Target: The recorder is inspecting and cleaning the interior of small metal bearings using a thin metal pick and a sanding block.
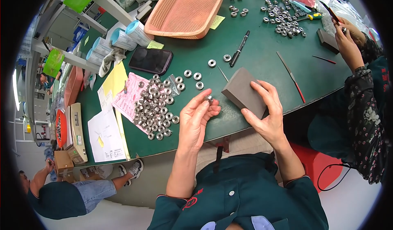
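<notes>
At a dark green worktable [262, 45], seen from above, a person's left hand [194, 123] pinches a small metal ring [209, 99] between thumb and fingers, while the right hand [272, 117] grips a grey-brown rectangular block [245, 91], tilted, just beside it. To the left, a heap of similar metal rings [154, 106] lies partly on pink paper [124, 94], with a dark smartphone [150, 60] behind it and an orange perforated plastic basket [184, 9] farther back. A black pen [240, 48] lies beyond the block, a red-handled file [291, 77] lies to its right, and a co-worker's hands [348, 43] are at the far right.
</notes>
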A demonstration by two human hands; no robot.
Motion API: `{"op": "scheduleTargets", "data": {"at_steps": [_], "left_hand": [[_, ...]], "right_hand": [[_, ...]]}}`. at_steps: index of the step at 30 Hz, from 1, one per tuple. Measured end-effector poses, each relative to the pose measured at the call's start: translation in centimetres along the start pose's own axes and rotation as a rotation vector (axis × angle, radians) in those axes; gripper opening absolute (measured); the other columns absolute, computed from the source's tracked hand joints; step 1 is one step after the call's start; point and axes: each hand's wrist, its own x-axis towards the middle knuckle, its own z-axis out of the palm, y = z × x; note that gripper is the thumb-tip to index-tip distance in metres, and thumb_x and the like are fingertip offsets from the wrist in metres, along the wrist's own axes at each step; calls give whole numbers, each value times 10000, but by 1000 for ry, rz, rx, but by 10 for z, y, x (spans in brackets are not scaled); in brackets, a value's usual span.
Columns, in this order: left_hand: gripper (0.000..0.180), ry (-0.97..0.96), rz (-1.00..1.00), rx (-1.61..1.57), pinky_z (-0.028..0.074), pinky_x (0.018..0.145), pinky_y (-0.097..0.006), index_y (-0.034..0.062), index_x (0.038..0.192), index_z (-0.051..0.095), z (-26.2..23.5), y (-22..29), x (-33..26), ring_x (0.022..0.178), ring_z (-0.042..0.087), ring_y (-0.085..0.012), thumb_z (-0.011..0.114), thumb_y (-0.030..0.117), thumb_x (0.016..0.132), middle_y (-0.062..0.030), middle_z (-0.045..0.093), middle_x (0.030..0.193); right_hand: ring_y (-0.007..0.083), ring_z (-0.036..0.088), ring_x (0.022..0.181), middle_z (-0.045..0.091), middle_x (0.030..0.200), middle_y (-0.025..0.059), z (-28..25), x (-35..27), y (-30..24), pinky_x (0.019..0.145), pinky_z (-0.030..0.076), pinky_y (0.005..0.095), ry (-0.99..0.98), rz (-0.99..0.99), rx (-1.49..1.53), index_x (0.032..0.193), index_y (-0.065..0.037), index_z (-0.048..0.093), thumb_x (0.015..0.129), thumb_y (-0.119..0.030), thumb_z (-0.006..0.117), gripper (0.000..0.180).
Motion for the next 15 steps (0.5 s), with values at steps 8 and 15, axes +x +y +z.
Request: {"op": "scheduleTargets", "data": {"at_steps": [8, 15], "left_hand": [[269, -109, -44, -125, 471, 670, -235, 0, 1147, 487, -2, -2, 3, 699, 550, -106, 508, 109, 902, -64, 591, 840], [259, -153, -162, -312, 439, 638, -226, 11, 1131, 465, -6, -5, 4, 685, 508, -113, 482, 157, 919, -65, 536, 810]], "right_hand": [[318, 511, 1019, 480, 1156, 188, -1, -1, -4, 854, 420, 382, 3, 0, 30, 1146, -28, 545, 609, -159, 731, 582], [322, 509, 1020, 481, 1152, 184, -1, -1, -4, 852, 421, 384, -19, -35, 47, 1147, -26, 544, 598, -168, 735, 598]]}}
